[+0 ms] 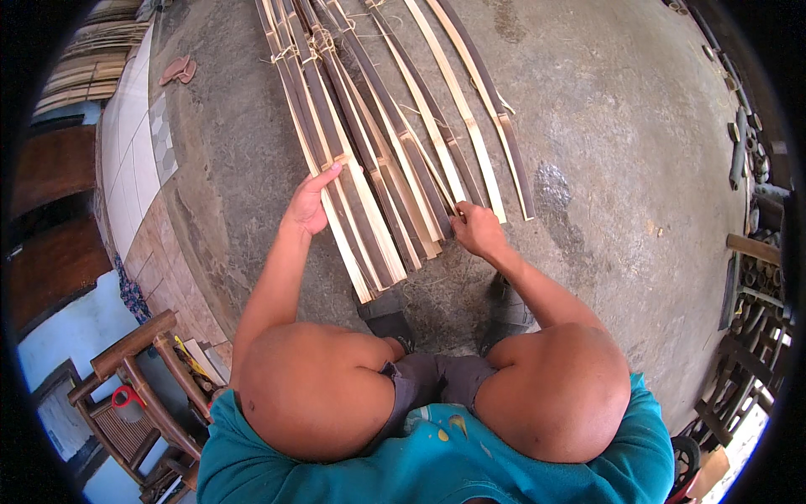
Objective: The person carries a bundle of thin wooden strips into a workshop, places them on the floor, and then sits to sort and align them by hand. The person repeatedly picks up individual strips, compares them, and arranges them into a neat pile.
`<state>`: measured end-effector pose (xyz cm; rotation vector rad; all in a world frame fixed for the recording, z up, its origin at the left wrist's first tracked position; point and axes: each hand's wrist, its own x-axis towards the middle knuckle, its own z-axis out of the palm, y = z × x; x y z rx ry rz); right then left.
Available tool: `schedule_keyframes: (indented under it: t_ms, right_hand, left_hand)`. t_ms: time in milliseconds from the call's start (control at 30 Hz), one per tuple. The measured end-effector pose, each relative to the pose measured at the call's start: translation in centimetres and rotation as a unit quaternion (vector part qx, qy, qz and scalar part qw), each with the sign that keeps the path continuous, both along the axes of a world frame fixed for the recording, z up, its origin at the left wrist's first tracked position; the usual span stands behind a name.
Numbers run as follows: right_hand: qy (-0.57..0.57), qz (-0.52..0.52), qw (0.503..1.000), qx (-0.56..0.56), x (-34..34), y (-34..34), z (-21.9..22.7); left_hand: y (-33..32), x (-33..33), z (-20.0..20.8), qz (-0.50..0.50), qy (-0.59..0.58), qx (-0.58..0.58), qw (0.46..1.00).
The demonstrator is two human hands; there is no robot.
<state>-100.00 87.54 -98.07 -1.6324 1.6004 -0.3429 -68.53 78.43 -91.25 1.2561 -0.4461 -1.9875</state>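
Long split bamboo strips, dark on one face and pale on the other, lie on the floor and run away from me. At the left they form a tied bundle [353, 193]. My left hand [311, 206] holds this bundle's left edge, thumb on top and the other fingers mostly hidden. At the right side of the strips, my right hand [477, 229] is closed on the near end of a bamboo strip [438, 181]. Just right of it, a pale strip [466, 113] and a dark-and-pale strip [504, 130] lie apart from the bundle.
Bare concrete floor [621, 151] surrounds the strips. My shoes [386, 317] stand close to their near ends. A bamboo chair [143, 395] with a red-and-grey tape roll [128, 403] is at the lower left. Pink sandals [178, 70] lie far left; bamboo pieces [747, 336] line the right side.
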Motion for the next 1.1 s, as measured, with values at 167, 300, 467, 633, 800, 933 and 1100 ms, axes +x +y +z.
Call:
schedule_keyframes:
  t_ms: [167, 300, 467, 633, 800, 933, 1100]
  right_hand:
    - [-0.294, -0.048, 0.917, 0.266, -1.2, 0.2, -2.3]
    - [-0.404, -0.064, 0.816, 0.409, -1.4, -0.3, -1.2]
    - [-0.375, -0.109, 0.837, 0.384, -1.5, 0.2, -0.4]
    - [-0.131, -0.020, 0.980, 0.150, -1.4, 0.6, 0.3]
    - [-0.128, -0.037, 0.980, 0.147, -1.3, 0.6, 1.4]
    - [-0.227, -0.056, 0.952, 0.197, -1.6, 0.9, 0.0]
    - [-0.372, -0.125, 0.855, 0.337, -2.5, 0.3, 0.5]
  left_hand:
    - [-0.1, 0.1, -0.1, -0.006, 0.013, 0.008, 1.000]
    - [0.0, 0.4, -0.2, 0.005, 0.005, 0.010, 1.000]
    - [0.0, 0.1, 0.0, -0.003, -0.008, 0.009, 1.000]
    - [-0.1, 0.1, -0.3, 0.006, -0.006, 0.021, 1.000]
    - [-0.1, 0.1, -0.3, 0.008, -0.006, 0.015, 1.000]
    - [-0.2, -0.1, -0.3, 0.008, -0.007, 0.018, 1.000]
    - [-0.1, -0.2, -0.1, 0.012, -0.029, 0.021, 0.999]
